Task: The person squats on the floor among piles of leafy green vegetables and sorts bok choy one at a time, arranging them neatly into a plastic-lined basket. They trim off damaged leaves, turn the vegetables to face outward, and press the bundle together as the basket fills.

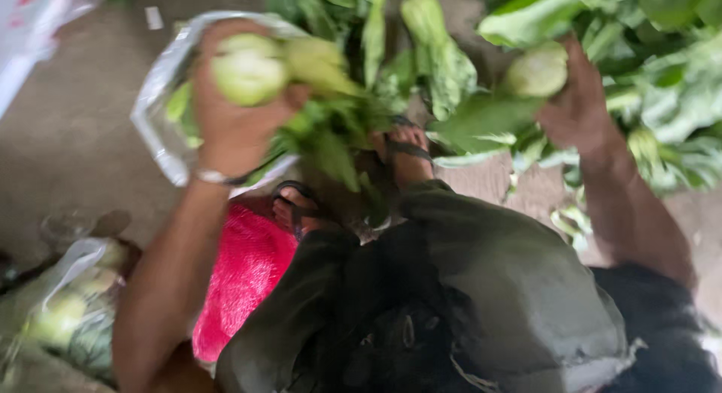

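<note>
Bare concrete floor (pixel 68 137) ran under everything, grey and littered with leaf scraps; the person squatted on it, sandalled feet (pixel 406 148) between the knees.

Left hand (pixel 229 111) was clamped around a bunch of pale green bulb vegetables (pixel 252 69), cut bases up toward the camera, leaves trailing down and to the right. Long axis of that bunch ran slantwise from the hand toward the feet. It was held directly over a clear plastic bag (pixel 154 118) lying open on the floor.

Right hand (pixel 575 103) was closed on a single bulb (pixel 538 69), fingers wrapped behind it, its leaves hanging leftward. That bulb sat at the near edge of a heap of greens (pixel 662 77), which lay to the right and beyond; the right hand was the nearer one to the heap.

Hands were well apart. Red mesh sack (pixel 244 276) lay under the left forearm; a second filled bag (pixel 71 318) sat at lower left. Motion blur hid finer detail.
</note>
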